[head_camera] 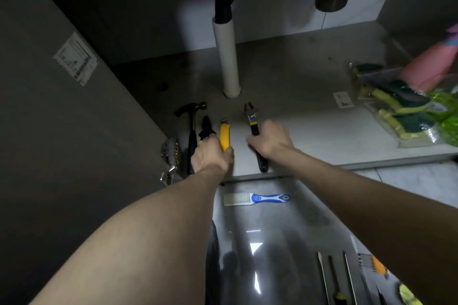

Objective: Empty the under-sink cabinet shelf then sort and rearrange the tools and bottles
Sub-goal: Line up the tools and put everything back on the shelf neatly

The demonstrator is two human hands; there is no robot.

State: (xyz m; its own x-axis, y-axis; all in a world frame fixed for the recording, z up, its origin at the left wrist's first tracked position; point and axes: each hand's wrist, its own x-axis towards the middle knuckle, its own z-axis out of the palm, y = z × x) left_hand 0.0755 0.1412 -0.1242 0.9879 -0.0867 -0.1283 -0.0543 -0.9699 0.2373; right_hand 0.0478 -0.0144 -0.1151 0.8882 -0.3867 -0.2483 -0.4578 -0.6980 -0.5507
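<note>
While right hand [269, 141] grips, wrench [255, 136] jaws prob. point inward

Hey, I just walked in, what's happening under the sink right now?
A person is lining up tools on the cabinet shelf. The left hand grips a yellow-handled tool, next to pliers and a hammer already lying in a row. The right hand holds an adjustable wrench flat on the shelf, near the white drain pipe. Packs of sponges sit at the right. A blue-handled brush and more tools lie on the floor outside.
</note>
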